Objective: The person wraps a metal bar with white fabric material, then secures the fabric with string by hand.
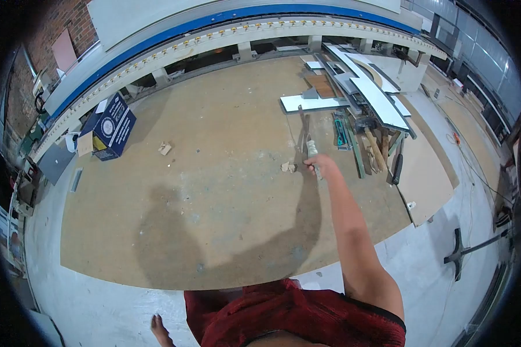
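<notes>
Gripping a long, slim tool by its pale handle, right hand with fingers closed in a narrow grip. Left hand: cannot tell; a bare limb end shows low at left, too unclear to call hand or foot.

Step in hand, as judged: holding the tool out at arm's reach. Moving it from here would call for a firm grip and a far end kept clear of the nearby pieces.

Tool is over the worktop, right of its middle. Long axis runs away from the person, far end pointing toward the white panel and leaning slightly left. Dark streak alongside looks like shadow; contact with the surface not clear.

Just left of the hand, a crumpled scrap. To the right, a teal tool, a hammer with a wooden handle, then a black-handled tool near the edge. Beyond them, stacked strips, some crossing.

Farther out: dark blue box at far left, long machine with a blue band behind, black-legged stand on the pale floor at right.
</notes>
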The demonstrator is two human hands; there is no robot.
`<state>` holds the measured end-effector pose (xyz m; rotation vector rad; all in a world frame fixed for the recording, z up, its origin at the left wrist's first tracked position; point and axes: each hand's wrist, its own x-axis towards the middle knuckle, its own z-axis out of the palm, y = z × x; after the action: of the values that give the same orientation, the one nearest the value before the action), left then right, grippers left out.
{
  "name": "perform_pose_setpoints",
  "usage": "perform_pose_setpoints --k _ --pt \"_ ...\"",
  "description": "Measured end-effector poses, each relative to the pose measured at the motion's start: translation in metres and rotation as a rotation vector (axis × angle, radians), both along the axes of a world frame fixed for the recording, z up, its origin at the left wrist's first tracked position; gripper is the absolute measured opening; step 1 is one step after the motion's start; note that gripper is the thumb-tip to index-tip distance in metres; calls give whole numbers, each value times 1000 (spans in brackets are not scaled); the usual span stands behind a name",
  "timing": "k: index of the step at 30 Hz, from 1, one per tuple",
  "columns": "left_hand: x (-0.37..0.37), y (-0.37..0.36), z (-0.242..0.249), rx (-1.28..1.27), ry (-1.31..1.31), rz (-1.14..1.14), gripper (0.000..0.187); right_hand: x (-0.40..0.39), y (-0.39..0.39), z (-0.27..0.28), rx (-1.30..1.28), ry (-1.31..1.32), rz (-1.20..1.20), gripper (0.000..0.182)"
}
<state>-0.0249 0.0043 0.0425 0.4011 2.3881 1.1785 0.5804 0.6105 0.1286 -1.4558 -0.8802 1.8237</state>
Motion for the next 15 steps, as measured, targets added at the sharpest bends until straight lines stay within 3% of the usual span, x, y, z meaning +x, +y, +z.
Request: perform_pose_setpoints --k 3,5,7,15 --pt "24 63 65 105 182 0 49 -5 -40 6 24 206 -16 12" --pt "82 129 153 104 96 -61 49 -19 -71 22 46 267 21 14" --pt "122 177 191 283 45 -105 49 -39 -96 33 78 319 71 15" --pt "197 312 200 550 -424 -776 51 -114 -157 73 227 403 472 17"
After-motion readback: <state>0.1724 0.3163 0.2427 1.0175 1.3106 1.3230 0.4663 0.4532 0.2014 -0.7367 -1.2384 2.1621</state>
